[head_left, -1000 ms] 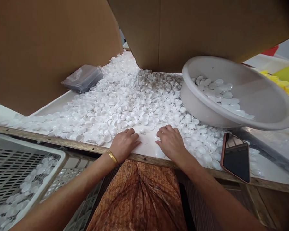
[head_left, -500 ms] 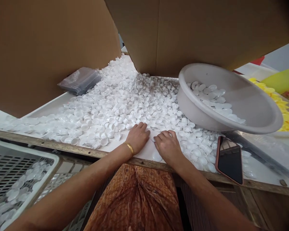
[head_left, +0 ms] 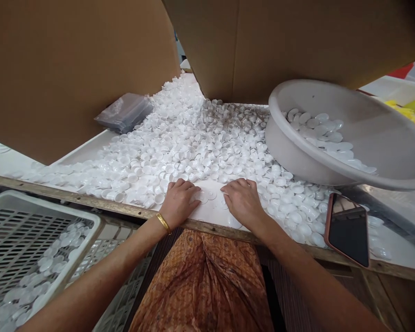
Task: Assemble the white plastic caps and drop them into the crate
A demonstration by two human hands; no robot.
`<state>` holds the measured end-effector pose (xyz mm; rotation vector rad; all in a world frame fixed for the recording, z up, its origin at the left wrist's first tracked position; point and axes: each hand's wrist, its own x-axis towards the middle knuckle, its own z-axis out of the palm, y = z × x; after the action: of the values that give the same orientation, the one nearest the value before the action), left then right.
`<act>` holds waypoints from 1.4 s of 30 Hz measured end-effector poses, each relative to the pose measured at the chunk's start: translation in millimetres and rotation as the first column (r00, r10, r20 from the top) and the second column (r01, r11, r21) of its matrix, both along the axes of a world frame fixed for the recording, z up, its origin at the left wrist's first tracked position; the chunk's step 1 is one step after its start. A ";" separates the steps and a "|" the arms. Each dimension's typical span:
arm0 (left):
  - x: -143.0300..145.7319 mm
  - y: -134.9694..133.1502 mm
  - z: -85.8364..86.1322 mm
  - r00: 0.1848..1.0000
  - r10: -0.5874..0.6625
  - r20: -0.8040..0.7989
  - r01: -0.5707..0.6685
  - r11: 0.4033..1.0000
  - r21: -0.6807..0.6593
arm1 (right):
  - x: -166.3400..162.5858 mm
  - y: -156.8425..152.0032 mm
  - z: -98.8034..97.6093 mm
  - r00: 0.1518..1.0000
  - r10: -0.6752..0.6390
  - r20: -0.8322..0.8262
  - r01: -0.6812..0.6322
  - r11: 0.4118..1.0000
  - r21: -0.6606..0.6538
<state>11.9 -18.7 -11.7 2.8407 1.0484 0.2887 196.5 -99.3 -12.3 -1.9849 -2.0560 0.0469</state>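
1. Near left, we find a mesh basket [head_left: 20, 228] holding white pieces [head_left: 65, 240].
2. Near the middle, the left hand [head_left: 180, 200] lies palm down, fingers bent beside the pile; we cannot tell whether it grips anything.
3. Between the hands, a few more white pieces lie flat on the table [head_left: 207, 214]; beyond, they spread far. Glossy and shallow, they look like plastic: we would expect them light, stiff, slippery, perhaps brittle, best pinched by the rim.
4. The right hand [head_left: 244, 203] is also palm down, fingers curled; its hold is hidden from us.
5. Right, a tilted basin [head_left: 297, 170] contains more.
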 end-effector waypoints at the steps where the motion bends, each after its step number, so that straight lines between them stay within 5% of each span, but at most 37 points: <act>1: 0.9 -1.1 0.0 1.000 -0.018 -0.001 0.018 1.000 0.008 | -3.1 1.1 0.5 1.000 0.015 0.000 -0.015 1.000 0.013; 5: -0.4 -7.6 2.5 0.995 -0.089 -0.033 0.090 0.996 0.026 | -12.6 3.4 -1.5 0.990 0.142 0.015 -0.142 0.990 0.006; 12: -26.1 -3.1 16.6 1.000 -0.004 0.014 0.004 1.000 -0.022 | -8.9 -5.2 -4.5 0.995 0.093 -0.026 -0.092 0.995 0.043; 20: -14.7 2.5 12.6 0.976 -0.193 -0.106 0.203 0.975 0.096 | -37.4 -0.3 -0.3 0.976 0.203 -0.076 -0.209 0.975 -0.077; 26: -12.6 -4.1 5.2 0.967 -0.057 0.249 0.084 0.992 -0.098 | -36.3 2.4 -7.7 0.981 0.172 -0.093 -0.178 0.982 -0.060; 30: -12.1 -15.0 -3.9 0.960 -0.039 0.276 0.089 0.981 -0.173 | -32.1 -1.8 -10.7 0.979 0.130 -0.157 -0.140 0.989 -0.048; 42: -10.9 -18.9 -1.7 0.977 -0.155 0.147 0.158 0.987 -0.013 | -29.6 -5.3 -17.3 0.971 0.116 -0.211 -0.121 0.993 -0.014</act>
<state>1.0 -37.6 -13.3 2.8088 0.7898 0.4576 166.9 -104.6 -29.6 -1.7839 -2.0422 0.2973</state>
